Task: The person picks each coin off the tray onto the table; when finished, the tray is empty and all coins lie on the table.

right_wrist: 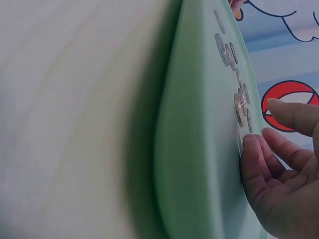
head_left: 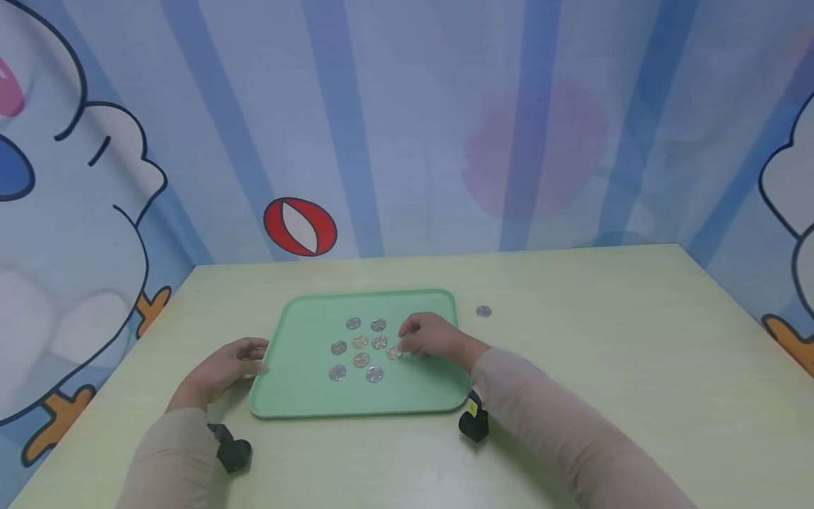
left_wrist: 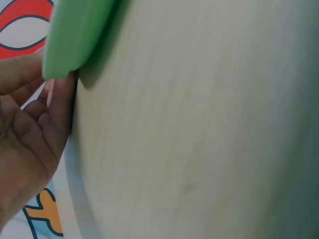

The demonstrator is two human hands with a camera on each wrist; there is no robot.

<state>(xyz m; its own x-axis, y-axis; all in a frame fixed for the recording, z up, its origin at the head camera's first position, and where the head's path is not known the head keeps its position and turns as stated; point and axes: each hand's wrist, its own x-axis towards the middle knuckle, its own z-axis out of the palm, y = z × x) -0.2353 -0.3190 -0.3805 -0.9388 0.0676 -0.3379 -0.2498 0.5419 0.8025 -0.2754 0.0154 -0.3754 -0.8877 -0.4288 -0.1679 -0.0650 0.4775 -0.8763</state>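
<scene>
Several silver-coloured coins [head_left: 360, 341] lie spread in a loose group on the light green tray [head_left: 305, 396]. My right hand [head_left: 432, 336] is over the tray's right half, its fingertips down at the rightmost coin [head_left: 394, 352] of the group. In the right wrist view the thumb [right_wrist: 294, 113] stands apart from the other fingers, which reach to the tray's surface beside the coins. At the tray's left rim is my left hand [head_left: 229, 364], with extended fingers touching the edge. The left wrist view shows the tray's corner [left_wrist: 75, 45] in front of part of those fingers.
One more coin [head_left: 484, 311] lies on the pale wooden table [head_left: 604, 318], just past the tray's right rim. A printed blue curtain [head_left: 407, 141] with cartoon figures closes off the table's back and sides. Black wrist cameras [head_left: 473, 424] hang below the sleeves.
</scene>
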